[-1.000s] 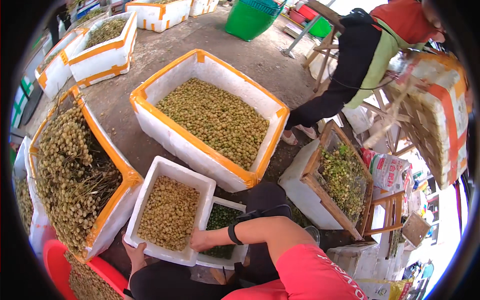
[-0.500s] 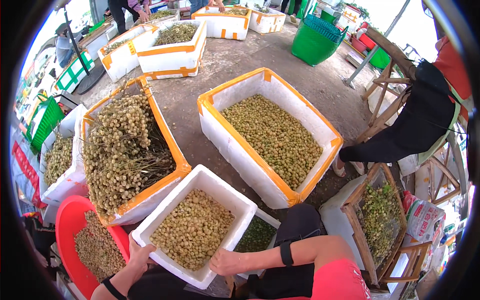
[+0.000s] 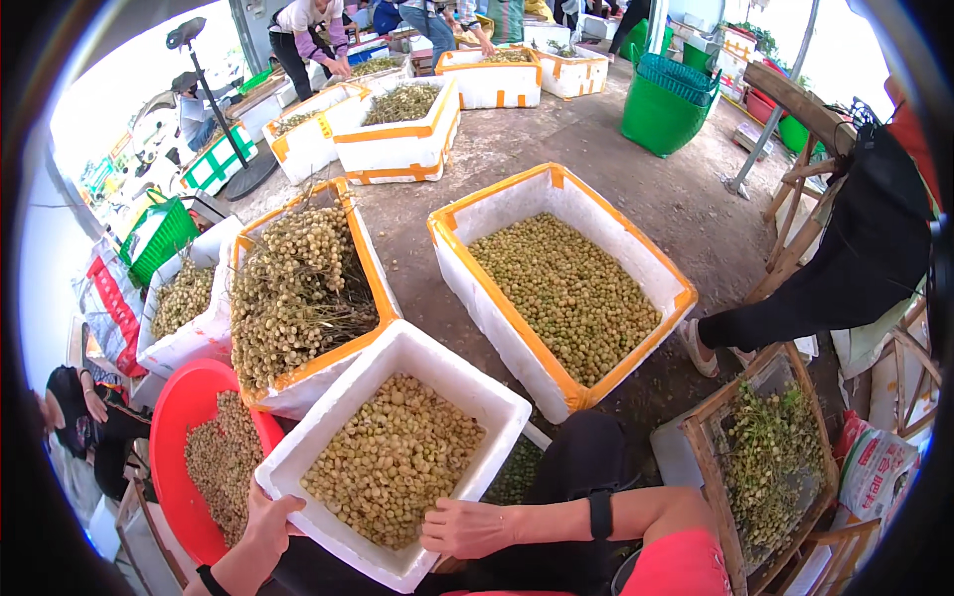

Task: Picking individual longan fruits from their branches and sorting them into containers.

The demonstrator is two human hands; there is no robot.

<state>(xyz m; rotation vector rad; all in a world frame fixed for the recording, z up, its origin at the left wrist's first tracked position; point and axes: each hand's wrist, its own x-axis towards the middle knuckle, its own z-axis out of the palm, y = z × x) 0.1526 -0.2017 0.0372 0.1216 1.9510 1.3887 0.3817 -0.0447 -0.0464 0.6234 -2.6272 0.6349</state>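
A white foam box (image 3: 405, 350) with loose, small, round yellow-brown fruits (image 3: 393, 452) in it sits tilted close in front of me, over my lap. My left hand (image 3: 266, 524) grips its left corner, thumb on the rim and the other fingers hidden beneath or behind the wall. At the near right side, my right hand (image 3: 467, 528) is closed over the rim with its fingers curled inward. Partly covered by the box is a container of darker green fruits (image 3: 517, 472). To the left stands a red tub (image 3: 179, 382) of similar round fruits.
A large orange-taped foam box (image 3: 467, 283) of loose fruits stands ahead. Another taped box (image 3: 376, 253) holds fruits on stems. At right are a wood-framed screen (image 3: 704, 462) with green sprigs and a person's leg (image 3: 770, 313). Green baskets (image 3: 664, 109) and people stand farther back.
My view has turned, so most surroundings appear farther right. The foam box in my hands looks slightly larger and covers more of the green fruits. Both hands stay on its rim.
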